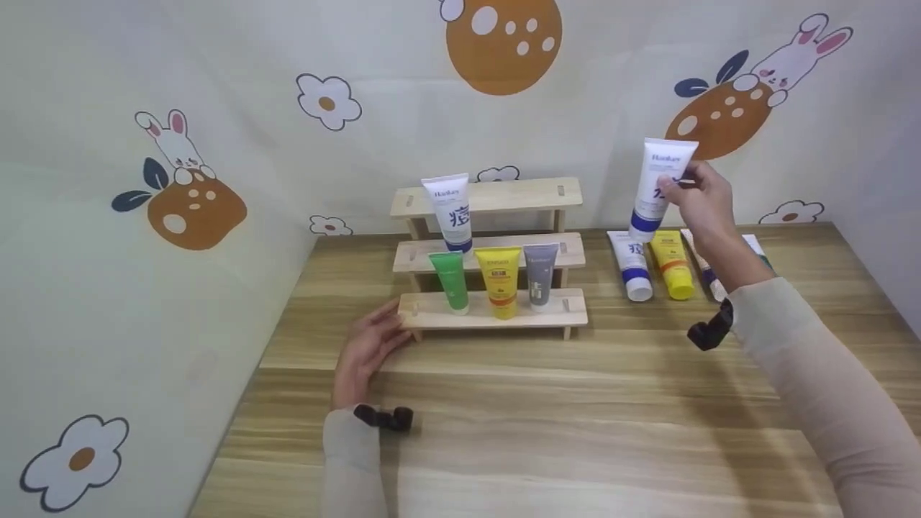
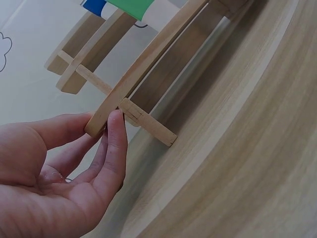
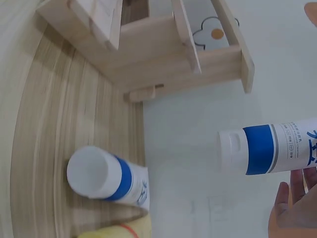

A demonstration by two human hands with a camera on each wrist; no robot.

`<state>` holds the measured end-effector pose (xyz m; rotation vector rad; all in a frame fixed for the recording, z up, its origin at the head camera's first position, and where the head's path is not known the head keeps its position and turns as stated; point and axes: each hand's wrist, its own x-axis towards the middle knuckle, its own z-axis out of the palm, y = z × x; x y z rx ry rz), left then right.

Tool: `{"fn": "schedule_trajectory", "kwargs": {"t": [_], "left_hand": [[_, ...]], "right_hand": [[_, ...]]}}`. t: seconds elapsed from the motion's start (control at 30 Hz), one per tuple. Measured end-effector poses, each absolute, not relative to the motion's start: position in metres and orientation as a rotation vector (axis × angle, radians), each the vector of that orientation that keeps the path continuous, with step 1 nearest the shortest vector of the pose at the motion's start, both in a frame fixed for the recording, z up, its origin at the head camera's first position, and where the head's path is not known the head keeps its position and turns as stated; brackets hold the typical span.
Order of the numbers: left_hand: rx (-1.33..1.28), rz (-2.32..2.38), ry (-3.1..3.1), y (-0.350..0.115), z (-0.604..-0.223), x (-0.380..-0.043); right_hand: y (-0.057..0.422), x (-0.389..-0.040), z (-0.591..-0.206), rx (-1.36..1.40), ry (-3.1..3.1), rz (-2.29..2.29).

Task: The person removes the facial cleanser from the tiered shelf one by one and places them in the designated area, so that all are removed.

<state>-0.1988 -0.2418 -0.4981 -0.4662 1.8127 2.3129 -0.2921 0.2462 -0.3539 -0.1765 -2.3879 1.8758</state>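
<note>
My right hand (image 1: 709, 201) holds a white squeeze tube (image 1: 656, 187) with a blue band, cap down, in the air above the tubes at the right. In the right wrist view its white cap and blue band (image 3: 259, 149) show, with fingertips beneath. A three-tier wooden rack (image 1: 496, 311) stands left of it. The left hand (image 1: 368, 352) pinches the left end of the lowest shelf, thumb above and fingers below, clearest in the left wrist view. On that shelf stand a green tube (image 1: 452, 282), a yellow tube (image 1: 501, 282) and a grey tube (image 1: 540, 277). Another white tube (image 1: 451, 208) stands on the middle shelf.
Right of the rack, a white tube (image 1: 630, 265), a yellow tube (image 1: 673, 265) and further tubes lie on the wooden table (image 1: 504, 417); my right forearm partly hides some. Behind the table hangs a pale backdrop (image 1: 403, 43) with rabbits and flowers.
</note>
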Motion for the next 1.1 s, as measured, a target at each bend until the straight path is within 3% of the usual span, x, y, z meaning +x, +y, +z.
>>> {"fn": "schedule_trajectory", "kwargs": {"t": [1.1], "left_hand": [[-0.499, 2.338, 1.810, -0.241, -0.500, -0.200]], "right_hand": [[0.407, -0.283, -0.387, -0.747, -2.450, 1.606]]}}
